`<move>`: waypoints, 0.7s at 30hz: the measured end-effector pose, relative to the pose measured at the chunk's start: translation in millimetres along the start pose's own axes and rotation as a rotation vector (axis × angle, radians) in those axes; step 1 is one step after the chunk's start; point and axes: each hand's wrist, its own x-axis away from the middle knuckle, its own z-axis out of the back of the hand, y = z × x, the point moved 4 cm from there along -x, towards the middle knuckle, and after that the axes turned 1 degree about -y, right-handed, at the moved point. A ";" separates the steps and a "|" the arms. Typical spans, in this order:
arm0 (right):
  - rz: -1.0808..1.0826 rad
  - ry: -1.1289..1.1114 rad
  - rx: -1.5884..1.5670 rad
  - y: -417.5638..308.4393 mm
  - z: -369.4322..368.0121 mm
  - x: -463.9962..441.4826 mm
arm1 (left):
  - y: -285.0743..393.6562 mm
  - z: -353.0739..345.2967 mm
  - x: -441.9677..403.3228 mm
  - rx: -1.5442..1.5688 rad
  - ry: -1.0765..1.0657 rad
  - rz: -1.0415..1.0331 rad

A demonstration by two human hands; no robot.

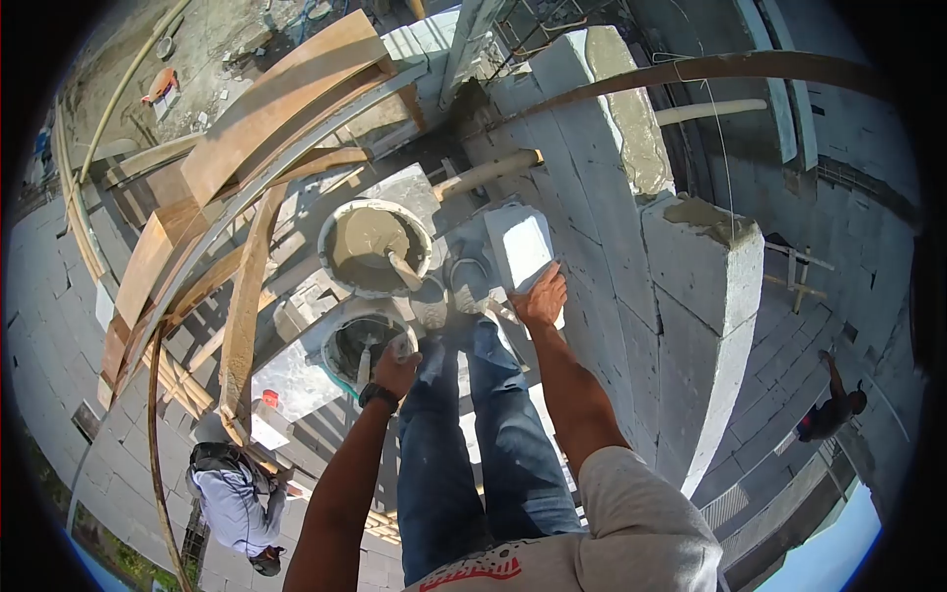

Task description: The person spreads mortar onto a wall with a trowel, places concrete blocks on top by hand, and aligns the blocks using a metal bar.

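My right hand (541, 294) is closed on the near end of a white lightweight block (521, 237), which stands beside the block wall. My left hand (397, 369), with a dark watch at the wrist, has its fingers curled by the rim of a dark bucket (340, 326). What those fingers hold, if anything, I cannot make out. A trowel-like tool (365, 365) leans inside that bucket. Just beyond stands a bucket of wet grey mortar (365, 242), a wooden handle (402, 266) sticking out of it. My dusty shoes (469, 286) are close to both buckets.
To the right rises the block wall (602, 257), with wet mortar (631, 128) on its top. Timber planks (252, 296) and plywood (286, 99) edge the platform on the left. One person (232, 498) is at lower left, another (834, 409) far right below.
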 end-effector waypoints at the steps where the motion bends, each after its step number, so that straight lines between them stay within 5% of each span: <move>1: 0.029 0.011 -0.022 -0.8 12.0 3.2 | 7.9 -3.0 -0.4 0.044 -0.001 -0.007; 12: 0.023 -0.182 -0.455 31.7 371.2 173.4 | 94.1 -27.4 -16.9 0.122 -0.043 -0.130; 14: -0.004 -0.062 -0.719 1.5 458.7 193.7 | 113.8 -33.1 -20.0 0.138 -0.043 -0.231; 19: 0.171 0.405 -0.335 5.4 598.5 193.1 | 211.7 -61.5 -9.8 0.140 -0.256 -0.162; 21: 0.223 0.547 -0.230 6.9 630.1 170.4 | 252.0 -90.7 -1.8 0.221 -0.345 -0.283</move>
